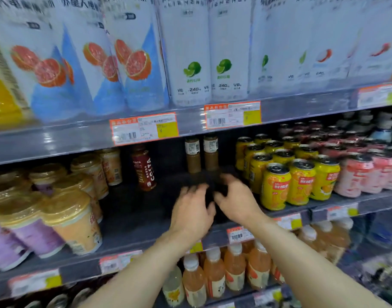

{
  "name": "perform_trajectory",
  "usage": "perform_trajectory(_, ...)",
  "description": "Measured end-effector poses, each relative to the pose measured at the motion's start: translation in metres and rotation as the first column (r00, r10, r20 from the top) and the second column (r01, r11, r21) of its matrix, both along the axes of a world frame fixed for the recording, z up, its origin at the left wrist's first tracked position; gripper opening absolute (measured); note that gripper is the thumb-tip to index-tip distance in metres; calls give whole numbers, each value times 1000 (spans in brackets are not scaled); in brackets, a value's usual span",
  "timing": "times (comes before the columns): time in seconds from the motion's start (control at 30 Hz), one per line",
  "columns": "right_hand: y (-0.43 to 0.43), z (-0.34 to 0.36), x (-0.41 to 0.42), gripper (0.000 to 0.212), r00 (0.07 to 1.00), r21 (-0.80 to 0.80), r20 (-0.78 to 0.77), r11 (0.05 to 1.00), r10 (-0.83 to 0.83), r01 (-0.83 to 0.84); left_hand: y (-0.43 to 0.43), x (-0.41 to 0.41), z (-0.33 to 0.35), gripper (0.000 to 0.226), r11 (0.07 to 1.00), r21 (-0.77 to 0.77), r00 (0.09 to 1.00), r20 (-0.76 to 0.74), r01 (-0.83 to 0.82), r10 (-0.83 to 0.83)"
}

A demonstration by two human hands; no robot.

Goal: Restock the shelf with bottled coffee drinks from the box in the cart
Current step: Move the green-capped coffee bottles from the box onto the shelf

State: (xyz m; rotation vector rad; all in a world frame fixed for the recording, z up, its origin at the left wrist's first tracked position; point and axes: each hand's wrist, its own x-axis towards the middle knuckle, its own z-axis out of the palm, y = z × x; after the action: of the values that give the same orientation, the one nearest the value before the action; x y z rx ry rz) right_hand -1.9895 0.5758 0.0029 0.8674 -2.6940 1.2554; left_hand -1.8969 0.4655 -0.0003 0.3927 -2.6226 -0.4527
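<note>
Red bottle [144, 168] labelled COSTA; price tag [144, 128] above

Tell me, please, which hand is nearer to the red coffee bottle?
Left. The left hand is right of the red coffee bottle; the right hand is farther right, near the yellow cans.

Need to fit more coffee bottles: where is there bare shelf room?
Bare shelf between the red coffee bottle and the yellow cans, in front of two brown bottles. Crowded: cups on the left, cans on the right.
</note>
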Motion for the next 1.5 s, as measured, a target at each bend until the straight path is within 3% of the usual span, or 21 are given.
perform_trajectory(0.27, 55, -25, 80, 55, 996, -27, 4, 996, -84, 84, 51, 67, -21, 50, 997, 59, 996, -64, 59, -55)
perform_trajectory(0.4, 102, -58, 124, 38, 989, 3, 83, 993, -121, 121, 86, 112, -53, 47, 995, 83, 998, 33, 58, -61)
perform_trajectory(0.53, 161, -108, 174, 56, 965, 149, 200, 979, -169, 141, 134, 159, -97, 47, 982, 175, 988, 121, 73, -95)
perform_trajectory(0.73, 249, -166, 225, 57, 919, 307, 273, 931, -284, 197, 210, 202, -150, 53, 958, 280, 952, 275, 54, -134)
perform_trajectory(1.0, 350, -233, 200, 54, 855, 382, 385, 903, -348, 195, 300, 176, -207, 50, 944, 327, 883, 429, 42, -188)
perform_trajectory(1.17, 415, -297, 166, 28, 824, 453, 457, 885, -335, 107, 364, 144, -277, 35, 933, 360, 796, 566, -7, -212)
perform_trajectory(1.27, 446, -333, 152, 37, 794, 516, 520, 857, -315, 3, 391, 138, -319, 48, 930, 359, 735, 652, -79, -189)
perform_trajectory(1.37, 467, -361, 142, 42, 778, 576, 551, 812, -301, -94, 404, 135, -352, 48, 945, 307, 653, 740, -116, -160)
perform_trajectory(1.5, 476, -387, 122, 40, 730, 603, 606, 782, -316, -161, 410, 124, -387, 50, 963, 259, 602, 782, -78, -162)
